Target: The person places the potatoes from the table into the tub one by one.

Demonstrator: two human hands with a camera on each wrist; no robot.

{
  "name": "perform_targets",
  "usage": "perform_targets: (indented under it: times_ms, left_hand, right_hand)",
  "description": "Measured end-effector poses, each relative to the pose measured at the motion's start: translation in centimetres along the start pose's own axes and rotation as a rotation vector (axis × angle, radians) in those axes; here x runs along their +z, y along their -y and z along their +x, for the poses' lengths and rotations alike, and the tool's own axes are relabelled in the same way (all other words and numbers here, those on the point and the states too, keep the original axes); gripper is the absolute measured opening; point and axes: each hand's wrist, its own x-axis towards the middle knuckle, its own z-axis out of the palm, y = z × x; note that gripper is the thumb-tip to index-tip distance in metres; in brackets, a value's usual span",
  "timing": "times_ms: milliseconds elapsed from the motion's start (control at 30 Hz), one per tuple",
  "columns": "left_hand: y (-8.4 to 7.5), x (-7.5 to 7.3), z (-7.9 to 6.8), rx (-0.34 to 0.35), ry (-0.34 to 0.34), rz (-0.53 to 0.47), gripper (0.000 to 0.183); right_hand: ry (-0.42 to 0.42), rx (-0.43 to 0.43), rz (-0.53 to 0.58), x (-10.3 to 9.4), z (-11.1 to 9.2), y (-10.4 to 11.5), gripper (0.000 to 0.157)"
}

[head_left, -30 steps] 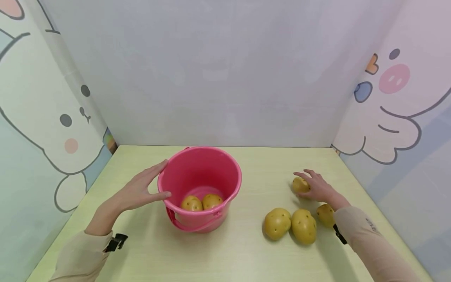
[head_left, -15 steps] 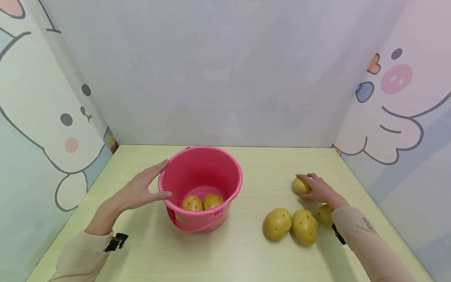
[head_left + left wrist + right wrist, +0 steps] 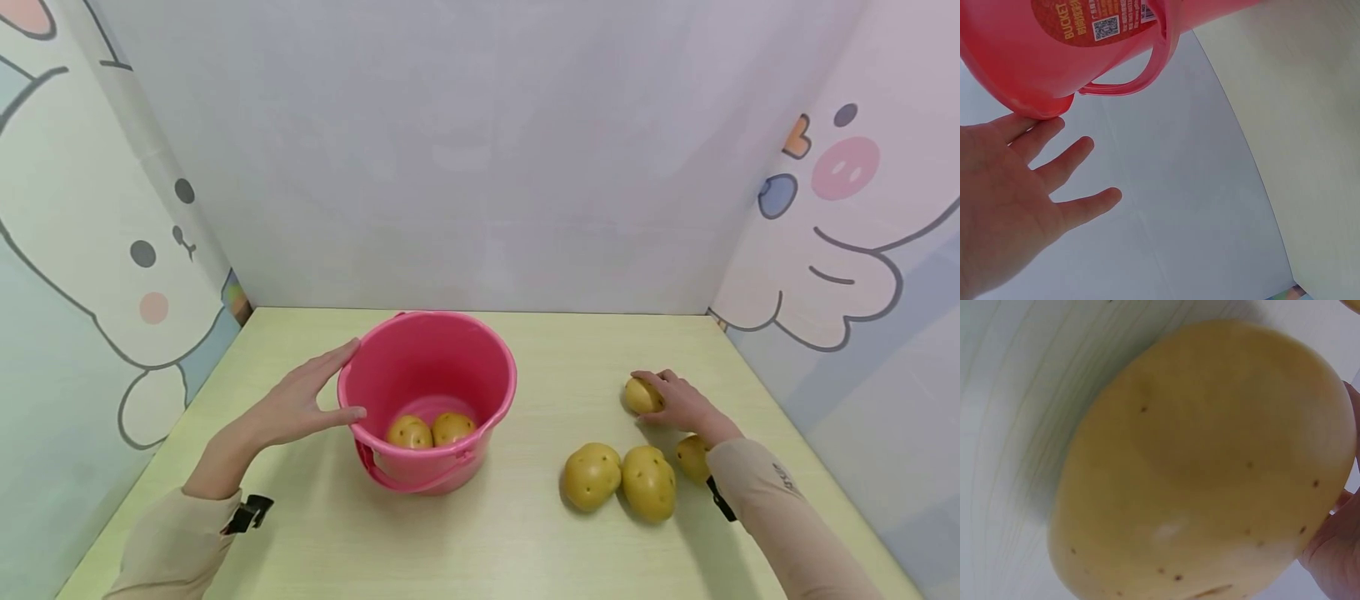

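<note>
A pink bucket [image 3: 427, 342] stands upright on the table with two potatoes [image 3: 452, 427] visible in its bottom. My left hand [image 3: 300, 400] is at its left rim, fingers spread and nearly straight; in the left wrist view, fingertips of the left hand [image 3: 1016, 194] touch the bucket's edge [image 3: 1035, 106]. Over on the right, my right hand [image 3: 684, 404] grips a small potato [image 3: 643, 395] from its right side, the potato low at the table. Beneath my right wrist lies another potato [image 3: 693, 458]. A large potato [image 3: 1204, 462] fills most of the right wrist view, hiding much of that hand.
Two bigger potatoes [image 3: 591, 477] lie side by side between the bucket and my right forearm. The bucket's handle [image 3: 420, 483] hangs down at its front. Pale walls with cartoon animals enclose the light wooden table [image 3: 480, 550] at the back and both sides.
My right hand has lowered slightly and its fingers have closed around the small potato. The left hand and bucket have stayed in place.
</note>
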Motion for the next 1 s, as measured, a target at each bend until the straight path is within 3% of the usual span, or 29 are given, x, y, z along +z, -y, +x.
perform_targets:
  times_ms: [300,1000]
  left_hand:
    - [0.0,0.0,0.0,-0.002,0.001,0.000,0.093]
    - [-0.1,-0.1,0.0,-0.005,0.004,-0.003,0.093]
  right_hand:
    - [-0.016,-0.021,0.005,-0.6,-0.3,0.1,0.069]
    - [-0.102,-0.258,-0.052,-3.3,-0.7,3.5,0.067]
